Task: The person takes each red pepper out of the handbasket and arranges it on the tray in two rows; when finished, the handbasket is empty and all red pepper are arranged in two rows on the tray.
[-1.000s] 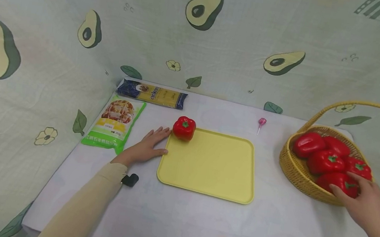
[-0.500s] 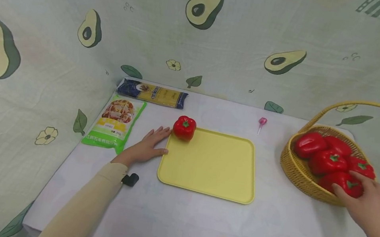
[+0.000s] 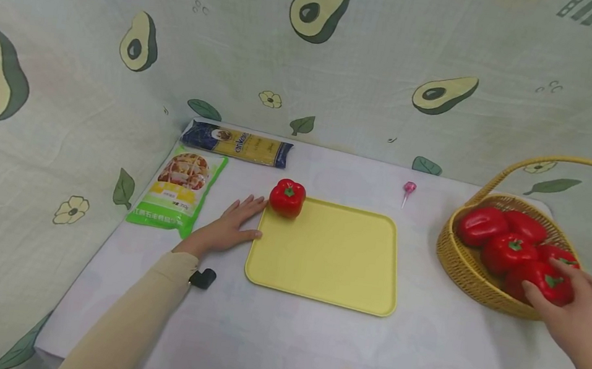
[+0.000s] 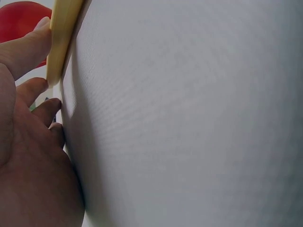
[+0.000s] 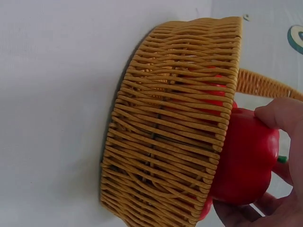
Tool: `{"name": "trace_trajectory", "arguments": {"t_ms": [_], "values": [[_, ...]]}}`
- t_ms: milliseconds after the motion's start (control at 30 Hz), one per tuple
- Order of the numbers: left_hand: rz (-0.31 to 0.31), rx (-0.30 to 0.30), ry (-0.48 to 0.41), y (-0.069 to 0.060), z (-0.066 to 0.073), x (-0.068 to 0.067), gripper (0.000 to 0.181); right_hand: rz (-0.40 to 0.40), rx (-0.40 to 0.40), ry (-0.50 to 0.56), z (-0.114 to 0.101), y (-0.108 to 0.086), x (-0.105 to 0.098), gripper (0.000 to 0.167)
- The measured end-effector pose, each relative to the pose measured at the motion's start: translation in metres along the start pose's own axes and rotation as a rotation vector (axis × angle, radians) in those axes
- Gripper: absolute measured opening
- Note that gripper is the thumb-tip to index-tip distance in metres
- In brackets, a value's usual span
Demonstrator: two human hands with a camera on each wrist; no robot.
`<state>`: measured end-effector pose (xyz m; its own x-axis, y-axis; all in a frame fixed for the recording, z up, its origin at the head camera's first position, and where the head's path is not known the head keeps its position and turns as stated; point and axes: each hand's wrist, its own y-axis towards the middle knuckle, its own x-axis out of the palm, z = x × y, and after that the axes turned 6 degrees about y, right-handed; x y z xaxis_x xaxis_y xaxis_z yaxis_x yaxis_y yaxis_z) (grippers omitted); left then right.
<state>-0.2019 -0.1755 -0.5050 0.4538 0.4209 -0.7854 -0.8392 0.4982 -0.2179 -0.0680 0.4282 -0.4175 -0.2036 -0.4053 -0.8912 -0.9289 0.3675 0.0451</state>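
Held bell pepper: a glossy red bell pepper point(image 3: 544, 279) with a short green stem, at the near right side of the wicker basket point(image 3: 451, 264), leaning among the others and bulging past the rim in the right wrist view.
Right hand: the right hand point(image 3: 583, 313) grips that pepper, thumb on one side and curled fingers on the other, spread about as far as its body is wide.
Left hand: the left hand point(image 3: 228, 232) lies flat with its fingers spread, holding nothing, its thumb appearing to touch the left edge of the yellow tray point(image 3: 331, 258).
Pepper's likely handling: probably light and fairly firm; the shiny skin looks smooth and could slip under a fingertip pinch. Whether it is real or artificial, I cannot tell.
Where to hold it: best around the broad shoulders, thumb opposite fingers; the stem looks too small to lift by.
Basket contents: four other red bell peppers point(image 3: 509, 253) crowd close, beneath an arched handle.
Tray: one upright red pepper point(image 3: 287, 198) at its far left corner.
Farther back: a blue-and-yellow packet point(image 3: 239, 143), a green food pouch point(image 3: 183, 185) and a pink lollipop point(image 3: 409, 188).
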Motion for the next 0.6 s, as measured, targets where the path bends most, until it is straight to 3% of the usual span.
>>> {"name": "trace_trajectory", "arguments": {"t_ms": [600], "values": [[0.000, 0.004, -0.001, 0.0002, 0.0004, 0.0000, 0.081, 0.030, -0.025, 0.015, -0.0089, 0.0000, -0.0023, 0.072]]}}
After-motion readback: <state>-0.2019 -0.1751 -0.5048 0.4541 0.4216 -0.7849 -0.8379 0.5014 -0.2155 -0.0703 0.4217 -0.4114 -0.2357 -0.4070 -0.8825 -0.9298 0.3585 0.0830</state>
